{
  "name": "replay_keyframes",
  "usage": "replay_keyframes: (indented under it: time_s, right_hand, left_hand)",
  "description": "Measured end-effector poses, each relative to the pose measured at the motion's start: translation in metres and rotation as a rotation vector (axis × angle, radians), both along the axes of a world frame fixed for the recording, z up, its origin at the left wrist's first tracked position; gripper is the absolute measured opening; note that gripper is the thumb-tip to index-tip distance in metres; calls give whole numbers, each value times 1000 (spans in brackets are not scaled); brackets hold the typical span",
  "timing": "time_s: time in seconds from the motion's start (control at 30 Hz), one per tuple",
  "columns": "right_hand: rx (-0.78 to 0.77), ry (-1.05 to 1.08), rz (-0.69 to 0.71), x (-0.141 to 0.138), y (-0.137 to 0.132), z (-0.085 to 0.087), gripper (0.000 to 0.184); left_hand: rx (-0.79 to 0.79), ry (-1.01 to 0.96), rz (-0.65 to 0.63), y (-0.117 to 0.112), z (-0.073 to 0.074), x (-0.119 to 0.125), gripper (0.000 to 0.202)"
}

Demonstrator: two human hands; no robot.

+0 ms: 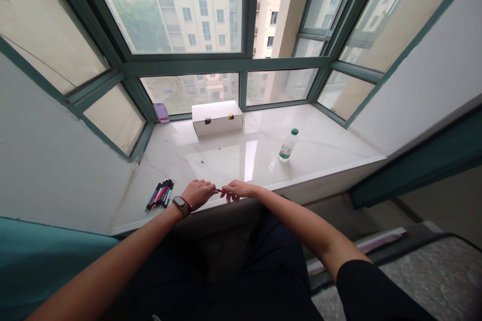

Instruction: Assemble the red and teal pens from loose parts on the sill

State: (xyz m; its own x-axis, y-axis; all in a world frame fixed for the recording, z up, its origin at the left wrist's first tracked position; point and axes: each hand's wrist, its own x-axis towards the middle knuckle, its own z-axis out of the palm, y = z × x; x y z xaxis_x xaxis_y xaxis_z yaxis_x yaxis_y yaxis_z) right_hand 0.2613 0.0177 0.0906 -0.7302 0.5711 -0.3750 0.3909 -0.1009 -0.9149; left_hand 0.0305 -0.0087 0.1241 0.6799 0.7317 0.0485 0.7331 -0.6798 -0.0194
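Note:
Over the front edge of the white sill, my left hand [198, 193] is closed around one end of a thin pen [222, 191] with red and dark parts. My right hand [238, 189] pinches the other end, its lower fingers loosely curled. Much of the pen is hidden by the fingers. To the left of my left hand lies a row of several pens [160, 193] in teal, red, black and white, side by side on the sill.
A white box [217, 121] with two dark tabs stands at the back by the window. On the right is an upright clear bottle [287, 146] with a green cap. A purple packet [161, 113] leans in the back left corner. Small dark bits [202, 161] lie on the sill [320, 145].

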Motion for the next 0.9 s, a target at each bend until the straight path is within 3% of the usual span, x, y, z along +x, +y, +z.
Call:
replay_keyframes:
  time_s: [0.1, 0.2, 0.4, 0.47, 0.57, 0.7, 0.77, 0.83, 0.9]
  right_hand:
    - [234, -59, -74, 1, -2, 0, 31]
    - [441, -153, -180, -1, -2, 0, 30]
    - [468, -176, -73, -2, 1, 0, 29]
    - [550, -171, -131, -2, 1, -1, 18]
    - [693, -152, -202, -3, 1, -2, 9]
    - [874, -108, -154, -5, -4, 3, 2]
    - [885, -70, -140, -5, -8, 8, 2]
    - [833, -34, -157, -7, -12, 13, 7]
    - [756, -25, -152, -9, -14, 17, 17]
  left_hand:
    - [-4, 0, -6, 0, -1, 3, 33]
    - [-26, 4, 38, 1, -1, 7, 39]
    - [-129, -10, 126, 4, 0, 11, 48]
    - [-302, -67, 223, 7, -3, 12, 57]
    - [-712, -266, 367, 13, -10, 14, 67]
    - [-1290, -457, 562, 22, -14, 5, 60]
    - [-1553, -517, 583, 23, -13, -4, 59]
    - [-1663, -584, 564, 22, -11, -11, 60]
    - [-1600, -621, 566, 20, -10, -15, 62]
